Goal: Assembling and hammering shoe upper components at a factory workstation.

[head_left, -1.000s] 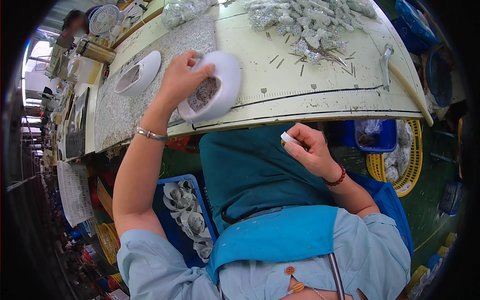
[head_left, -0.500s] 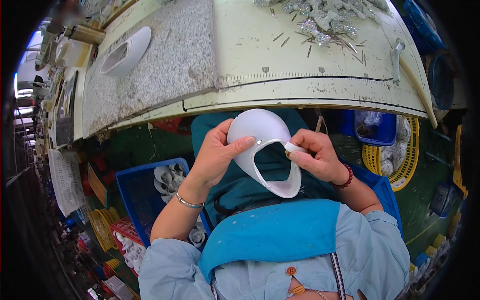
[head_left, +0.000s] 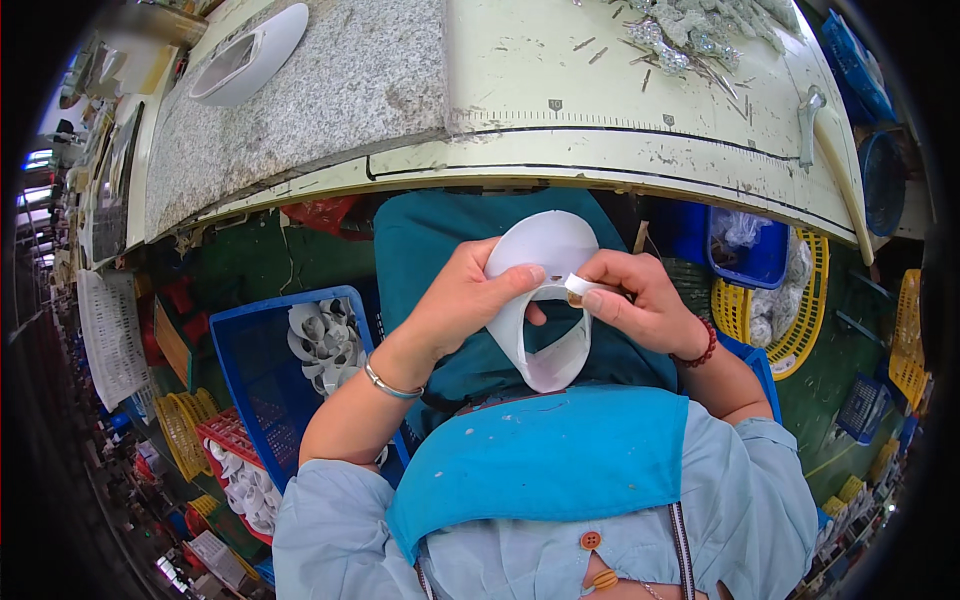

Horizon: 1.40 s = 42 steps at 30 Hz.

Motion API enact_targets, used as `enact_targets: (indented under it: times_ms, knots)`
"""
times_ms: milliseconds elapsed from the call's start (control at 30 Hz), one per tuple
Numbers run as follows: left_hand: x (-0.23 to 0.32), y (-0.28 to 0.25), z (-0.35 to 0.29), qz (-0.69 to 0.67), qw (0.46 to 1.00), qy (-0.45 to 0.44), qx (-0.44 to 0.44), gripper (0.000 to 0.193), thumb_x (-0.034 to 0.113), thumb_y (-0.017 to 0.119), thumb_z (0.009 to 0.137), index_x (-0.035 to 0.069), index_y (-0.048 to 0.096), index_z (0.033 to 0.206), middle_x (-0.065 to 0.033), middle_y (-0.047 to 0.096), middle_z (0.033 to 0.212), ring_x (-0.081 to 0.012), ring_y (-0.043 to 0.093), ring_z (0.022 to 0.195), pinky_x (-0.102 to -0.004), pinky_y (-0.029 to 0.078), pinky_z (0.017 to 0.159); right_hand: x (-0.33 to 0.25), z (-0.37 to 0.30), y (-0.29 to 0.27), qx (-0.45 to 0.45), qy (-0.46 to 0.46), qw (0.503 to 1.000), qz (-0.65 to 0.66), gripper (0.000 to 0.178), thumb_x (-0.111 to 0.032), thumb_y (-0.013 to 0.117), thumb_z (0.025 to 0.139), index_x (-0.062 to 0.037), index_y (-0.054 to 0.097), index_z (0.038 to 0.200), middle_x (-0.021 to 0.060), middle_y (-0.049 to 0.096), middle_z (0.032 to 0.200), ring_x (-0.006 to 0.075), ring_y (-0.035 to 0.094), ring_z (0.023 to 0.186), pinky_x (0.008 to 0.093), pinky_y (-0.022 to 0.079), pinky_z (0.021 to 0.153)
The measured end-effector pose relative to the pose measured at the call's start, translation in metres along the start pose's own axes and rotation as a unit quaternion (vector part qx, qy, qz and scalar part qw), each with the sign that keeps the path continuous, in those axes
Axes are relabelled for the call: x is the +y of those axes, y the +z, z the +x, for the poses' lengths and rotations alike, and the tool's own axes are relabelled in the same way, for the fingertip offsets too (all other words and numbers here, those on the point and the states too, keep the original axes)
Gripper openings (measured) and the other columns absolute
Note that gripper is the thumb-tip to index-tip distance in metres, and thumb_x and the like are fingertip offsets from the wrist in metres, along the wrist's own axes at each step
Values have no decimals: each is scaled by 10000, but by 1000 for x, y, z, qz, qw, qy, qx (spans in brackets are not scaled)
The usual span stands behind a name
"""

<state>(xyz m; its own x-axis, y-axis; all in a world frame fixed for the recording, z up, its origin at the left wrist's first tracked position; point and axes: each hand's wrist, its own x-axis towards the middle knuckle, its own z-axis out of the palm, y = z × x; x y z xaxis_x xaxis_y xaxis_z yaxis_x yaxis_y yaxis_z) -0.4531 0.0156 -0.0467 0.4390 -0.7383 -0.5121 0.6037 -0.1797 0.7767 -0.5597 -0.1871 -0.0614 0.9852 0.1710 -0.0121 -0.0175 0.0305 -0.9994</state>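
A smooth white hollow shell with a large opening is held over my lap, below the table's near edge. My left hand grips its left side, thumb on the outer surface close to the opening's rim and a fingertip showing inside the hole. Pinched between the thumb and fingers of my right hand is a small white strip with a brownish end, held at the upper rim of the opening. What exactly the strip is cannot be made out. A similar white shell lies on a grey stone slab.
On the table are a glittery silver heap, scattered metal slivers and a hammer. A blue crate of white curved pieces stands at my left, beside a red basket. At right are a blue bin and a yellow basket.
The shell has tilted, so its far part now shows a flatter, hollow-looking face. My left hand has shifted right with it, while the right hand keeps the strip at the rim.
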Motion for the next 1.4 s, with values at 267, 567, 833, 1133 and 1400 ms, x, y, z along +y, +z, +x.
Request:
enact_targets:
  times_ms: [267,567,833,1133,1400]
  knots:
    - [-2,11,-4,-4,998,53,21,266,137,580,864,-41,573,1062,-99,645,856,-147,626,582,-246,511,518,-17,15,-1,-55,18,997,-53,141,-130,560,922,5,589,901,32,566,649,61,457,557,237,366,511]
    - [-10,17,-5,137,970,188,73,273,218,651,887,-24,622,1010,-28,646,779,-63,571,651,-218,465,566,-18,26,6,-33,28,991,-126,173,-111,592,854,15,569,738,93,521,539,134,452,452,296,358,442]
    - [-13,11,-6,140,971,177,75,232,179,657,889,-29,652,990,-22,658,816,-41,546,700,-209,437,579,-27,27,5,-40,14,953,-300,173,-138,660,763,4,577,706,166,555,560,318,554,488,369,404,447]
    - [-25,1,-7,49,985,138,93,265,175,681,873,-25,641,1043,-39,662,854,-52,559,684,-207,453,572,-32,21,-10,-24,7,933,-360,136,-133,676,743,-26,597,770,148,588,606,329,593,548,401,452,492]
    - [-17,6,-7,-6,991,99,87,346,228,780,792,-17,638,990,-34,648,821,-35,520,600,-186,426,514,-21,10,-12,4,-6,920,-392,100,-115,654,747,-42,591,774,130,570,587,320,571,526,395,430,474]
